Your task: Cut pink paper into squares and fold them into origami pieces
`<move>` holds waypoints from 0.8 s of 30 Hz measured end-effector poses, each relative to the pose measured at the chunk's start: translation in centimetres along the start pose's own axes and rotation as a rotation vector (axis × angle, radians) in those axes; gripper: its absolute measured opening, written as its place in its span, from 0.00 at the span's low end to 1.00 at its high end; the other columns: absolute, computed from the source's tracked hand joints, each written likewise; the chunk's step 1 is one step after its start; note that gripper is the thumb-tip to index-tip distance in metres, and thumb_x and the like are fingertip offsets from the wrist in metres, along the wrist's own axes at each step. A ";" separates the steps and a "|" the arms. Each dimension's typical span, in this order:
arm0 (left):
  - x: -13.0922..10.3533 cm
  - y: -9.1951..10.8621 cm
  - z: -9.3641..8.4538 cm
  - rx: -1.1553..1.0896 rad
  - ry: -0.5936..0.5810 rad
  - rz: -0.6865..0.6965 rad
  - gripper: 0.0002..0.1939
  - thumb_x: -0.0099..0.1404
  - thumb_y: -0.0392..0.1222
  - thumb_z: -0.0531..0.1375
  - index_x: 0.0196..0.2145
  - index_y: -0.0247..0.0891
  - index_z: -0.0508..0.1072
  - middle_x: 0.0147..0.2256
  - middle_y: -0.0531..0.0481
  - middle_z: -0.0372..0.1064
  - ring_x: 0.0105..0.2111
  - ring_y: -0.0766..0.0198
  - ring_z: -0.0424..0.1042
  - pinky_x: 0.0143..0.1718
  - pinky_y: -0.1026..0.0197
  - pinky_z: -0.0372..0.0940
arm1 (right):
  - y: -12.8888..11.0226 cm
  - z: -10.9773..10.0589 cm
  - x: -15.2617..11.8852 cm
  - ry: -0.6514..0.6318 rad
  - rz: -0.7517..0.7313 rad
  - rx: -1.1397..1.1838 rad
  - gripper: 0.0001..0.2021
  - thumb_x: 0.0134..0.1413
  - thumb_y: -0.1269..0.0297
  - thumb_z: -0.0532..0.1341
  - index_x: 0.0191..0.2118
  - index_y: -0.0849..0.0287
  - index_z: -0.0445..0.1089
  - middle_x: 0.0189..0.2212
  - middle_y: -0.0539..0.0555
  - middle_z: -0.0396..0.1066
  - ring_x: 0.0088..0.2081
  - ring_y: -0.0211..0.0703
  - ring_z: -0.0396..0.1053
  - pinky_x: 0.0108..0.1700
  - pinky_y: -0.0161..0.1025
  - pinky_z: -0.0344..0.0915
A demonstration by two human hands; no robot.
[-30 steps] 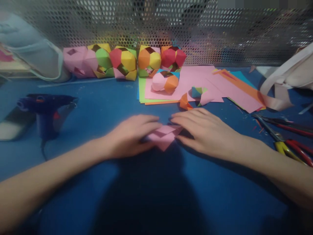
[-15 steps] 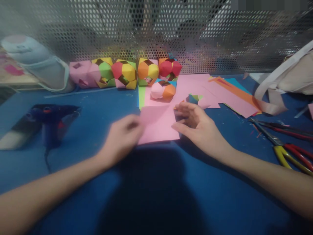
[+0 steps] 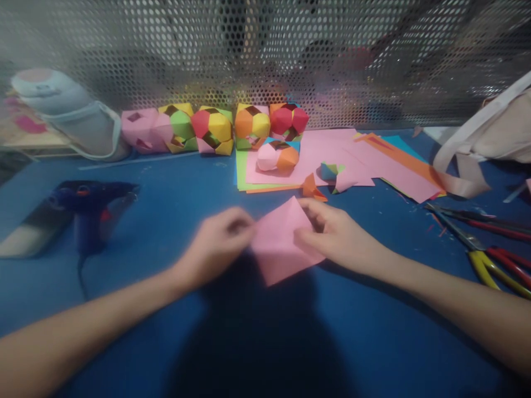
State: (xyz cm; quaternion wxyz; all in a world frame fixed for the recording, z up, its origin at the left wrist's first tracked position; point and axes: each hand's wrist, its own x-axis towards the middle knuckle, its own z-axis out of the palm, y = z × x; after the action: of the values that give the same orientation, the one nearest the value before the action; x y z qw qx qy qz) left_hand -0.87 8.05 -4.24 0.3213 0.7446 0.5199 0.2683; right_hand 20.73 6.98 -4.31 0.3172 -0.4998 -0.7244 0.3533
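A square sheet of pink paper (image 3: 280,246), turned at an angle with one corner pointing away from me, is between my hands over the blue table. My left hand (image 3: 224,237) pinches its left corner between thumb and fingers. On the other side, my right hand (image 3: 332,229) grips the right part, thumb on top and fingers behind the sheet. Just beyond the paper lies a small folded orange paper piece (image 3: 312,188). A little further right is a folded blue, green and pink paper piece (image 3: 335,174).
Several folded paper balls (image 3: 211,130) line the perforated metal panel (image 3: 265,61). Coloured sheets (image 3: 327,149) lie behind my hands. On the left are a blue glue gun (image 3: 89,207) and a pale bottle (image 3: 77,116). Scissors (image 3: 473,243) and a strapped bag (image 3: 506,132) are on the right.
The pink paper has come nearer to me and turned from square-on to a diamond angle. My right hand has closed on it. The orange folded piece is now uncovered.
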 end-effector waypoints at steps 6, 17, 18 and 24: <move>0.8 -1.1 -0.4 0.214 -0.096 0.172 0.09 0.61 0.40 0.56 0.25 0.37 0.71 0.27 0.53 0.71 0.29 0.65 0.67 0.32 0.62 0.60 | 1.2 0.2 0.0 0.035 -0.148 -0.286 0.13 0.50 0.70 0.58 0.45 0.60 0.65 0.32 0.52 0.72 0.29 0.39 0.67 0.30 0.35 0.63; 2.2 -1.8 -1.7 0.254 -0.291 0.314 0.08 0.62 0.37 0.54 0.29 0.37 0.72 0.31 0.51 0.72 0.34 0.65 0.69 0.39 0.62 0.61 | 2.0 1.0 -0.9 0.041 -0.661 -0.396 0.08 0.57 0.77 0.52 0.35 0.59 0.66 0.33 0.54 0.73 0.35 0.40 0.67 0.37 0.38 0.60; 2.3 -1.8 -1.8 0.238 -0.315 0.316 0.08 0.62 0.37 0.54 0.29 0.37 0.72 0.31 0.51 0.72 0.35 0.65 0.69 0.39 0.62 0.62 | 1.9 1.1 -1.0 0.040 -0.699 -0.408 0.09 0.57 0.78 0.52 0.35 0.59 0.66 0.33 0.54 0.73 0.36 0.40 0.67 0.37 0.38 0.60; 2.5 -1.7 -2.7 0.185 -0.409 0.307 0.08 0.62 0.36 0.54 0.32 0.36 0.73 0.36 0.50 0.72 0.39 0.65 0.70 0.43 0.62 0.64 | 1.8 1.2 -1.0 0.014 -0.794 -0.564 0.12 0.62 0.73 0.51 0.33 0.61 0.70 0.32 0.53 0.74 0.33 0.37 0.67 0.39 0.37 0.60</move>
State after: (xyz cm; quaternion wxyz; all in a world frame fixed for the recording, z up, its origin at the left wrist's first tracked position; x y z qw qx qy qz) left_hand -3.08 11.42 -3.61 0.3057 0.8796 0.3477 0.1090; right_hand 20.94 6.19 -6.54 0.2844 -0.2537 -0.9245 -0.0086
